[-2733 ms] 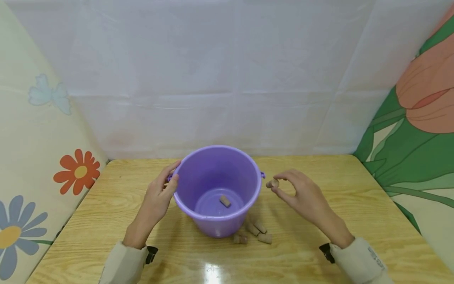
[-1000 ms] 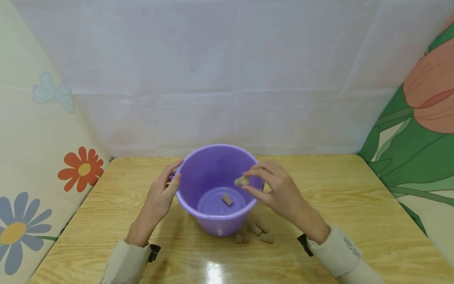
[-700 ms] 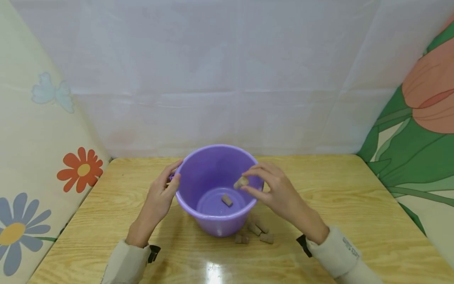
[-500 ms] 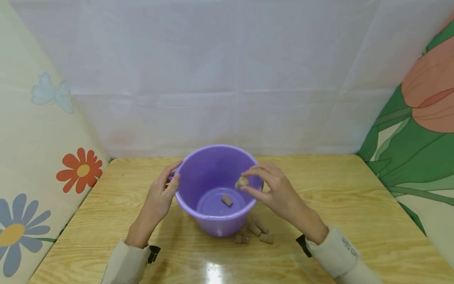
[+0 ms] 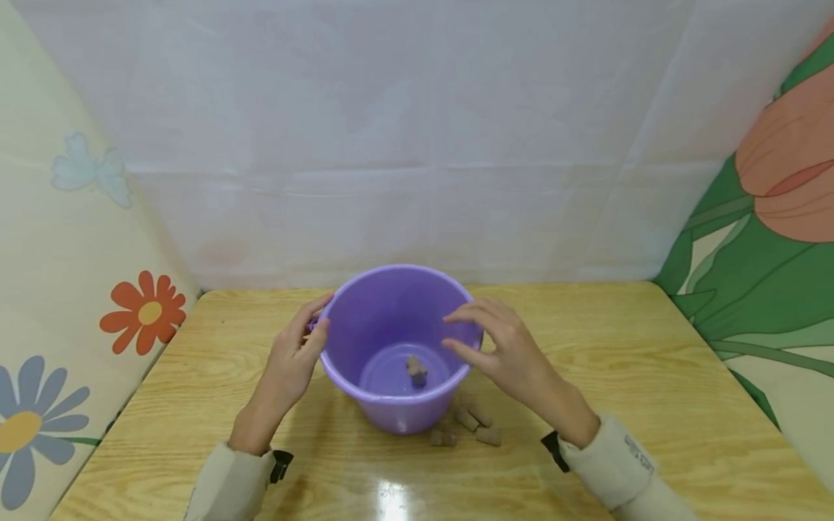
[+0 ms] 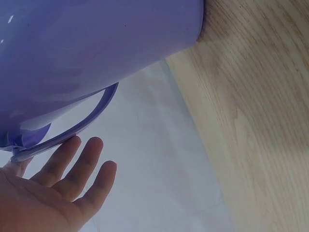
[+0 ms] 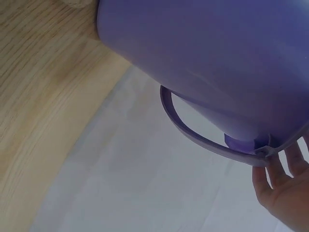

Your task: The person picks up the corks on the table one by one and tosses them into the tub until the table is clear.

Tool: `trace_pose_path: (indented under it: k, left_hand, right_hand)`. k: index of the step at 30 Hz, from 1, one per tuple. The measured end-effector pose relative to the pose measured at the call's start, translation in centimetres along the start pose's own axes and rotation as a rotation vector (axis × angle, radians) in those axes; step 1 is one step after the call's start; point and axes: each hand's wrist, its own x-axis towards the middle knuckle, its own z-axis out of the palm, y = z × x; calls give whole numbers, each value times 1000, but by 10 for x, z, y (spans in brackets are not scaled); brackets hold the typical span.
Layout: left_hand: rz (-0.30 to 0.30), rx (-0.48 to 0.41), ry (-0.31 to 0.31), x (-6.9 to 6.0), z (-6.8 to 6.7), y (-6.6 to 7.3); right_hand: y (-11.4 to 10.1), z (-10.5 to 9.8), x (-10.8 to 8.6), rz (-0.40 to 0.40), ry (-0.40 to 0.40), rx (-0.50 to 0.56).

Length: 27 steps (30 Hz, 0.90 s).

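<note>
A purple bucket (image 5: pixel 404 417) stands on the table, also large in the left wrist view (image 6: pixel 91 48) and right wrist view (image 7: pixel 207 53). My left hand (image 5: pixel 284 365) holds its left rim, thumb at the rim and other fingers outside; the left wrist view shows this hand (image 6: pixel 53 193) by the handle (image 6: pixel 72 131). My right hand (image 5: pixel 521 362) is over the right rim, thumb and forefinger apart with nothing between them; its fingers (image 7: pixel 275 171) lie beside the handle in the right wrist view. Small brown cork-like pieces (image 5: pixel 417 370) lie together on the bucket's bottom, partly overlapping.
Several similar brown pieces (image 5: pixel 488 435) lie on the wooden table (image 5: pixel 651 405) at the front right of the bucket. A white sheet (image 5: pixel 417 145) hangs behind the table. Floral sheets stand at the left (image 5: pixel 39 253) and right (image 5: pixel 782 289).
My right hand moved left from beside the bucket to over it, then let go of the pale brown piece, which dropped onto the one inside. My left hand kept its hold.
</note>
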Motion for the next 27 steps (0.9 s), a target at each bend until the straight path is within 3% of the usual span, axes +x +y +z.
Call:
trace_pose_path:
  k: [9,14,20,27]
  left_hand:
    - [-9,-7,0,-2,2,-2]
    - [-14,-12,-1,-3,2,-1]
    - [-8,-8,11,-3,1,-1]
    - [7,-13,15,0,1,0]
  right_hand:
    - [1,-1,-9,-55,75,-128]
    - [2,-9,-21,2,68,-185]
    - [9,-19,-38,90,70,-181]
    - [18,-21,-52,35,42,-231]
